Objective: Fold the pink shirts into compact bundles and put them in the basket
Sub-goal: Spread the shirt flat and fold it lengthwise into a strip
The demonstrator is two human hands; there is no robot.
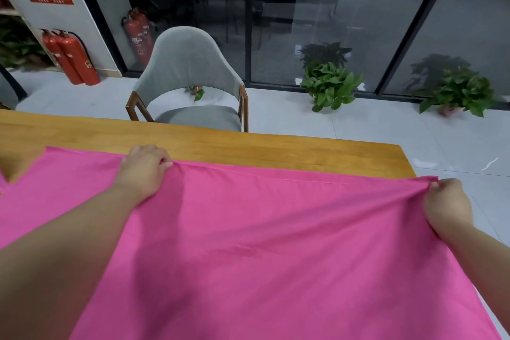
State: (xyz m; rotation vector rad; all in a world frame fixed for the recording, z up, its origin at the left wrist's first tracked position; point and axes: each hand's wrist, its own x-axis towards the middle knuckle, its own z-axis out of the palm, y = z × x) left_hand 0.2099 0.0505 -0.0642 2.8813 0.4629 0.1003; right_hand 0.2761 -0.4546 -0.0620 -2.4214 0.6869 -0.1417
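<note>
The shirt [262, 243] lies spread on the table [248, 146], and it covers most of the near side; its right part goes past the table's right end. The left hand [145, 171] grips the far edge of the shirt with curled fingers, near the middle of the table. The right hand [447, 201] pinches the same edge at its right corner, beyond the table's end, and the cloth bunches there.

The cloth looks thin, soft and light — it will sag and wrinkle where nothing supports it, so I think it is best to hold it at corners and along a hem, as now, and keep it a little tight. It is not fragile and not slippery.

The held edge runs left to right, along the table's length. A sleeve [24, 174] seems to point toward the table's left end, so the long axis probably lies the same way. No basket is in view.
</note>
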